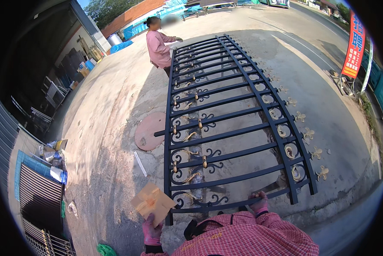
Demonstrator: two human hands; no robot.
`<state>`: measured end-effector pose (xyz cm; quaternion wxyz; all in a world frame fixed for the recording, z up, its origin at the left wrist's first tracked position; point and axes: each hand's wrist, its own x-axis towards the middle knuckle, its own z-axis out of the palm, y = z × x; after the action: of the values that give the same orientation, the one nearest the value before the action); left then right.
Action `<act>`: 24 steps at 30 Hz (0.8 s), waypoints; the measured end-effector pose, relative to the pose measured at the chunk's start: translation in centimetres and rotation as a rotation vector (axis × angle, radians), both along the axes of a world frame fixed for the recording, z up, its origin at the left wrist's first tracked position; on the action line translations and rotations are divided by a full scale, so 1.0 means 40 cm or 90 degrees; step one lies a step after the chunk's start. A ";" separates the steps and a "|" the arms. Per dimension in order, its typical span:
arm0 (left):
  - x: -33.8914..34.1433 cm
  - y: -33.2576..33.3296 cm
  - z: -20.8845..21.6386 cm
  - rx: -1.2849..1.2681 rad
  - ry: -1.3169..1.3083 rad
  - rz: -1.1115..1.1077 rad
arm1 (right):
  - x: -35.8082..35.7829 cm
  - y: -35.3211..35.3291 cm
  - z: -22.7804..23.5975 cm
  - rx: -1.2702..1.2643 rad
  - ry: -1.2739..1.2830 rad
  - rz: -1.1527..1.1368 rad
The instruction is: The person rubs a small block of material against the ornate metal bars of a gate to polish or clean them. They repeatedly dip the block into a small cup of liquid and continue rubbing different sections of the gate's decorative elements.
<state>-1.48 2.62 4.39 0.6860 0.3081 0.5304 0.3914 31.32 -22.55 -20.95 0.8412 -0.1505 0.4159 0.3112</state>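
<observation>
My left hand (151,232), in a pink glove, grips the lower corner of a square piece of brown cardboard (142,204) with an orange-gold smear on it. The cardboard is beside the near left corner of a long black wrought-iron fence panel (225,165). At the panel's near end, my right hand (259,203) has its fingers curled over the end bar. Black scrolls (212,158) with gold collars run along the panel's left side. Rings with gold leaf shapes line its right side, and gold spear-like finials (322,173) stick out beyond it.
Another person (158,47) in a pink top stands at the panel's far left end, hands near it. A round reddish cover (151,131) and a white strip (140,164) lie left of the panel. Farther left are stacked metal grilles (40,192); a red banner (353,47) stands far right.
</observation>
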 end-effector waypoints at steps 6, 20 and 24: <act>-0.013 0.018 0.001 0.003 -0.014 -0.016 | -0.005 0.000 -0.028 -0.019 -0.008 0.008; -0.090 0.057 -0.068 0.042 -0.016 0.048 | 0.000 0.011 0.071 -0.028 -0.011 -0.018; -0.144 0.073 -0.109 0.074 -0.011 0.087 | -0.017 -0.011 0.046 0.072 -0.095 0.000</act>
<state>-7.24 5.52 0.04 0.6433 0.3069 0.5208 0.4698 30.63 -22.99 -19.10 0.8770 -0.1252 0.3339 0.3221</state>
